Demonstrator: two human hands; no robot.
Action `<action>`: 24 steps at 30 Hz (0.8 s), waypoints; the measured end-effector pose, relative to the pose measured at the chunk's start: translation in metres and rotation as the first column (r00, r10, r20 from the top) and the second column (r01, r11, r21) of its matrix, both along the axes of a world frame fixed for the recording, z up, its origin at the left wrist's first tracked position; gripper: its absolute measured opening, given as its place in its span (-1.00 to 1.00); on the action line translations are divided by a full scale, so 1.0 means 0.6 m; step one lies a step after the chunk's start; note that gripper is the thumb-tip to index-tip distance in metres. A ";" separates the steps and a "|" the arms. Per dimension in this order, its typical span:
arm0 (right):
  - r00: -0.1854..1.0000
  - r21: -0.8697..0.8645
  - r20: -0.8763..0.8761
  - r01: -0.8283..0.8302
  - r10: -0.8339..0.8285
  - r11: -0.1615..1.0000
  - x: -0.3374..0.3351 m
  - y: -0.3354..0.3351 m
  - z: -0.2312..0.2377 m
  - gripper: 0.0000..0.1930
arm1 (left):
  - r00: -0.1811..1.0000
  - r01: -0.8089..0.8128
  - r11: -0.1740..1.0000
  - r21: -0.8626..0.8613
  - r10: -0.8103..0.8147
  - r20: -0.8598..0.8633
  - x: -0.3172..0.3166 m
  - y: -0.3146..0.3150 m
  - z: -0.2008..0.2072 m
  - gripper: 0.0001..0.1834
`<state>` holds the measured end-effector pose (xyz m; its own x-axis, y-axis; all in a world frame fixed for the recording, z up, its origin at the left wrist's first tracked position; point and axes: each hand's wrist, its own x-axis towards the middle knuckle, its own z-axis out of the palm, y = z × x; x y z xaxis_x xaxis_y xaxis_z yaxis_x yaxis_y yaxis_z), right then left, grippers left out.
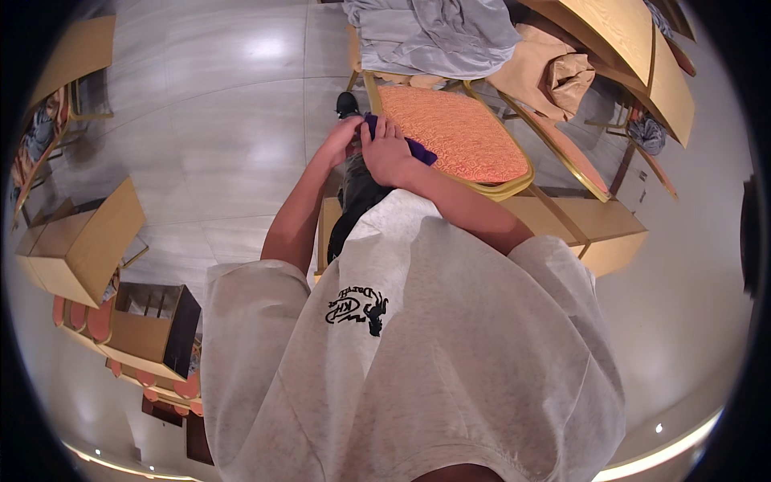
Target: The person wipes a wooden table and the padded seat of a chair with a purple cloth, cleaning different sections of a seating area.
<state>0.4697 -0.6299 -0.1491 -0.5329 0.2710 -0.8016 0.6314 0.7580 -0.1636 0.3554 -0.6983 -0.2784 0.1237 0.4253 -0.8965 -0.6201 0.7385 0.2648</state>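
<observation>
A dark purple cloth [422, 153] lies along the left edge of an orange patterned chair seat [454, 132] with a gold frame. My right hand [387, 151] is closed over the cloth, its fingers bent, with cloth showing on both sides of the hand. Close beside it, my left hand [343, 140] is curled with its fingertips near the upper end of the cloth. What the left fingers hold is hidden. Beneath my hands are my dark trousers [353, 197], and one black shoe [347, 104] shows just beyond them.
Grey fabric [434, 36] covers a chair beyond the orange seat. Tan fabric [534, 68] lies to its right, near another orange chair [570, 153]. Wooden tables [634, 48] stand at the far right, more wooden furniture [84, 241] at left. Pale floor tiles [233, 104] stretch leftward.
</observation>
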 end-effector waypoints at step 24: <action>0.977 0.012 -0.075 0.202 -0.201 0.979 0.000 -0.001 0.024 -0.37 | 0.696 -0.716 0.693 -0.084 0.718 0.003 0.072 0.054 0.047 -0.44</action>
<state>0.4699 -0.6302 -0.1349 -0.5225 0.3937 -0.7563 0.7585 0.6199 -0.2012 0.3986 -0.6657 -0.2501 -0.1624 0.3335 -0.9287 -0.9764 0.0814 0.2000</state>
